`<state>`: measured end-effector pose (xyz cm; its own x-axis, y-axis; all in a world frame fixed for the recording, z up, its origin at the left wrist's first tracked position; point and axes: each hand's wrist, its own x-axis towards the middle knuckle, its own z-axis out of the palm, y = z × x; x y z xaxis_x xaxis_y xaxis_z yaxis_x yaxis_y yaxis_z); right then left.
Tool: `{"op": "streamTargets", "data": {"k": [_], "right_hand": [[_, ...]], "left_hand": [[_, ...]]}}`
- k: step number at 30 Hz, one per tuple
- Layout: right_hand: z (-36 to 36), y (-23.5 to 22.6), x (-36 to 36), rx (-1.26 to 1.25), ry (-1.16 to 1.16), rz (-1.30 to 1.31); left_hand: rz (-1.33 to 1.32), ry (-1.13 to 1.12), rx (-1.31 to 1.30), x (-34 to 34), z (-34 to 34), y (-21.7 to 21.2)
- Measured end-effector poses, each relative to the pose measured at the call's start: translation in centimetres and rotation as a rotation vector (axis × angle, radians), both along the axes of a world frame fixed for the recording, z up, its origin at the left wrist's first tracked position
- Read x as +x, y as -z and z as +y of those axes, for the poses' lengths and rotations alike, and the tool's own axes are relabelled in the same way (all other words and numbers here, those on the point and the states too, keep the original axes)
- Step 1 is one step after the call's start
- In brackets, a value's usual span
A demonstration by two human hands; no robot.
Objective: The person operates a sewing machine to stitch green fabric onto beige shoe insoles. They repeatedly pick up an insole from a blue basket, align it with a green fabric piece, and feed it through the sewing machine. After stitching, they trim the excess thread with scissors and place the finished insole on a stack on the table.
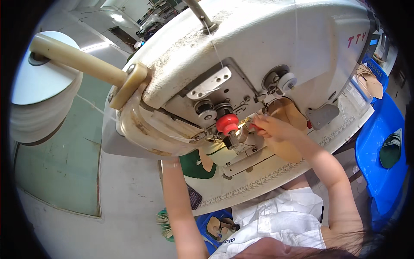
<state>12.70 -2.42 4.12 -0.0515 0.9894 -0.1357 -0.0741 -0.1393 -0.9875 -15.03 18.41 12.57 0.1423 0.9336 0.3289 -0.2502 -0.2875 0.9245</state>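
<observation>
A large white sewing machine [319, 47] fills the middle, its red knob [227, 124] and metal parts facing me. My right hand [276, 128] is closed beside the needle area, fingers pinched round a small red thing [256, 127] whose kind is mostly hidden. Tan sheet material [288, 149] hangs or lies behind and below that hand. My left forearm [174, 194] reaches up to the machine's left end, where the housing hides the hand. Just right of that wrist lie a dark green cut piece [192, 166] and a beige piece [206, 159] on the work surface.
A white thread cone [43, 108] stands at the left by a cream rod [82, 60]. A measuring tape [276, 176] runs along the table edge, near a dark phone-like device [194, 197]. Blue bins [375, 138] with cut pieces stand at right; another blue basket [211, 218] sits below.
</observation>
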Motion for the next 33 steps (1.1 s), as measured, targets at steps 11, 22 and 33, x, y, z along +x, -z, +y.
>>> {"op": "streamTargets", "data": {"k": [11,22,33], "right_hand": [[0.9,-9.1,0.4,0.031,-0.139,-0.392],[3.8,-5.6,0.7,0.389,-0.117,-0.421],[3.3,-6.2,0.4,0.317,-0.061,-0.313]], "left_hand": [[-0.204,0.138,-0.147,0.6,3.4,0.9],[-0.215,0.162,-0.155,-0.6,2.0,1.0],[-0.257,0.184,-0.145,0.3,2.4,1.3]]}}
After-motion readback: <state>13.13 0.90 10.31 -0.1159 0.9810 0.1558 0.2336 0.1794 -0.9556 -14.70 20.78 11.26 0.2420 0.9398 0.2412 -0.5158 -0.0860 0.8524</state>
